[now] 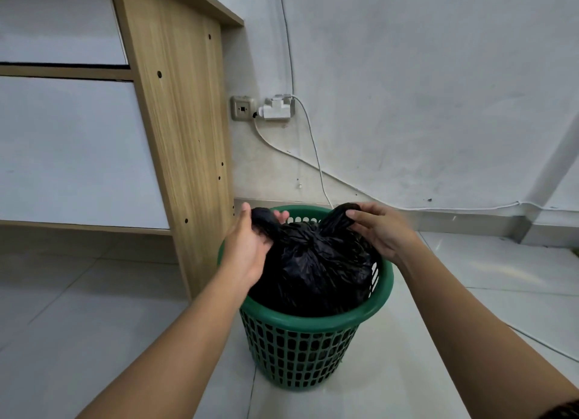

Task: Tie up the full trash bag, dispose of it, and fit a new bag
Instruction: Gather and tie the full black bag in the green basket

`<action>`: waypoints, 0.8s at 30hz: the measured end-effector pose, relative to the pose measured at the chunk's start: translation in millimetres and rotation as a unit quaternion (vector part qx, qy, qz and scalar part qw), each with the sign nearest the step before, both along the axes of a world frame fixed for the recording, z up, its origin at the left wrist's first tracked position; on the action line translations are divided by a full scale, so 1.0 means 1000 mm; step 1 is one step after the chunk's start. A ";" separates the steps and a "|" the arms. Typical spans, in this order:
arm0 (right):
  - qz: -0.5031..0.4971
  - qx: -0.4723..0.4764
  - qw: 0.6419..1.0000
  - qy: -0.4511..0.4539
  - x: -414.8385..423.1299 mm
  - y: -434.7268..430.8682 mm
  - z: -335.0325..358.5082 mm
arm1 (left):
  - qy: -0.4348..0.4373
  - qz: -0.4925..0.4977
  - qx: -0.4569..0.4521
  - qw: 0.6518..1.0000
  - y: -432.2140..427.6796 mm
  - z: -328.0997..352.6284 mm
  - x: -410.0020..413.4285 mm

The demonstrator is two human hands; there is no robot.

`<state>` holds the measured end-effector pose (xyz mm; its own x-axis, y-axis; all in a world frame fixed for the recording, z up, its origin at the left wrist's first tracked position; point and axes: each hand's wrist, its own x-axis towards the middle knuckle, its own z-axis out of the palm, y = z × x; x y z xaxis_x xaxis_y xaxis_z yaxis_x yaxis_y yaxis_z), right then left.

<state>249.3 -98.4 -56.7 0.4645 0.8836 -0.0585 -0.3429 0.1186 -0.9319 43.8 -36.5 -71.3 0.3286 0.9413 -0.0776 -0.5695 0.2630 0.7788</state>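
A full black trash bag (313,271) sits inside a green perforated plastic bin (300,349) on the tiled floor. A knot shows at the bag's top centre, and two black ends stick out to either side. My left hand (250,246) grips the left end above the bin's rim. My right hand (379,230) pinches the right end with thumb and fingers. Both forearms reach in from the bottom of the view.
A wooden desk side panel (185,136) stands just left of the bin. On the white wall behind are a socket with a plugged adapter (277,108) and white cables (316,158) that trail down behind the bin and along the skirting. Pale floor tiles surround the bin.
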 end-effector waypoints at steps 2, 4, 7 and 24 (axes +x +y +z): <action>-0.027 -0.032 0.999 -0.034 -0.001 0.000 -0.001 | -0.023 0.031 -0.032 0.999 -0.003 0.003 0.010; -0.068 -0.076 0.992 -0.072 0.002 0.001 -0.007 | 0.049 0.058 -0.039 0.996 0.000 0.001 0.012; -0.092 -0.128 0.982 -0.107 0.008 0.001 -0.016 | 0.149 0.067 -0.038 0.986 0.010 -0.008 0.005; 0.084 -0.093 0.939 -0.321 -0.018 0.006 -0.008 | 0.548 -0.122 0.512 0.650 -0.011 -0.015 0.024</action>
<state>230.9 -92.3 -64.8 0.3110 0.9501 0.0260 0.2975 -0.0713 -0.9521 67.7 -47.2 -86.2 0.7538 0.6135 0.2354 0.4355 -0.7347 0.5202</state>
